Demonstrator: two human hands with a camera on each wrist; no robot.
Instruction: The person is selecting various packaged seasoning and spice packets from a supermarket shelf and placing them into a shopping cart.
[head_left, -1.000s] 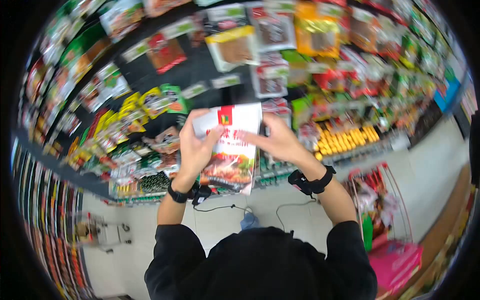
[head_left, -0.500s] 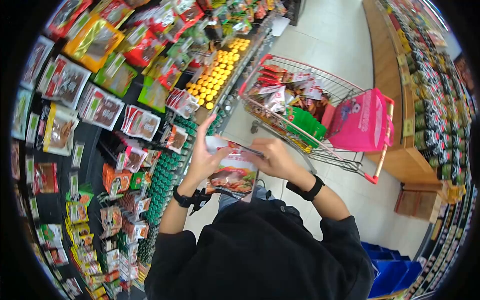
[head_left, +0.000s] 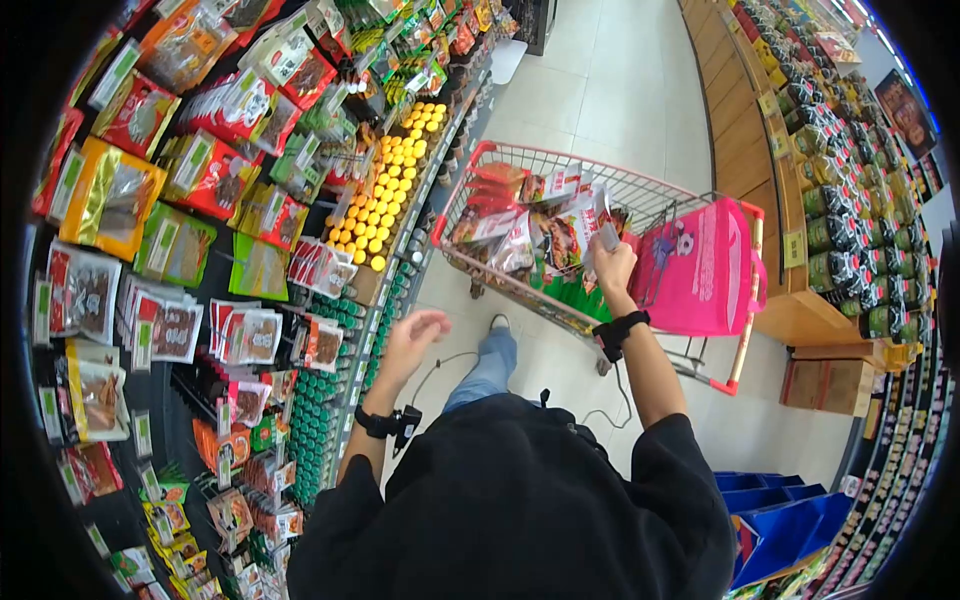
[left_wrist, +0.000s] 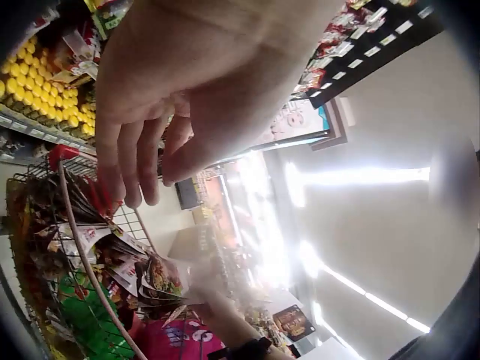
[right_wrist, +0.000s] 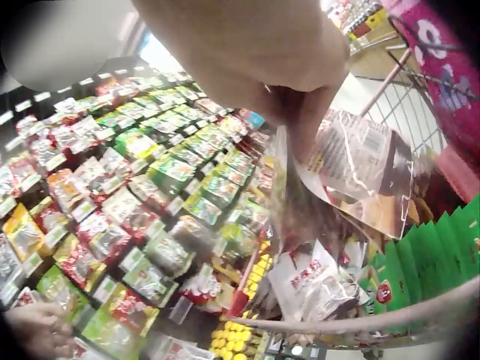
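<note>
My right hand (head_left: 612, 264) is over the shopping cart (head_left: 632, 183), its fingers pinching the top of several printed food pouches (right_wrist: 367, 161). In the right wrist view the pouches hang below the fingers, with a printed back and a barcode showing. Other food packets (head_left: 500, 235) lie in the cart beneath, along with a row of green packets (right_wrist: 424, 259). My left hand (head_left: 408, 342) is held out between the shelf and the cart. Its fingers hang loosely bent with nothing in them, as the left wrist view (left_wrist: 202, 82) also shows.
A pink bag (head_left: 705, 265) sits at the handle end of the cart. To the left runs a shelf of hanging packets (head_left: 165, 320), with yellow-capped jars (head_left: 385, 205) along its edge. Shelves of dark-lidded jars (head_left: 840, 210) and blue boxes (head_left: 780, 525) stand on the right.
I have turned from the shelf towards the cart. The pouches, earlier between both hands, have moved right into the cart in my right hand. My left hand has let go of them.
</note>
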